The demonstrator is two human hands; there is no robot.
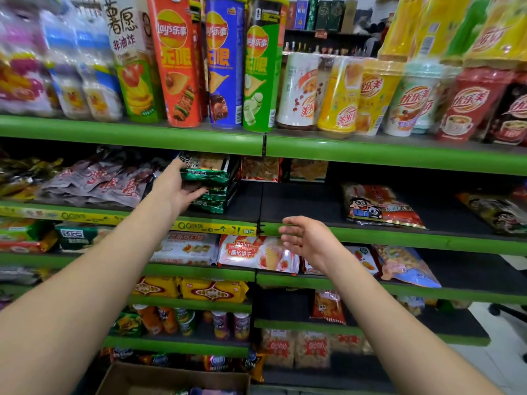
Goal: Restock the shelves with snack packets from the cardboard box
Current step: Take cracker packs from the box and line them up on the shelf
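Note:
My left hand (175,185) reaches into the second shelf (370,233) and holds a green snack packet (206,172) against a stack of like green packets (216,199), thumb above and fingers beneath it. My right hand (303,238) hovers in front of that shelf's green edge, fingers relaxed and holding nothing. The cardboard box (174,379) stands on the floor at the bottom, with a few packets showing inside.
Tall chip tubes (225,64) and drink cups (342,95) fill the top shelf. Wafer packs (256,252), biscuits and small cans sit on lower shelves. Bare black shelf space lies right of the green stack. A red cartoon packet (376,206) lies further right.

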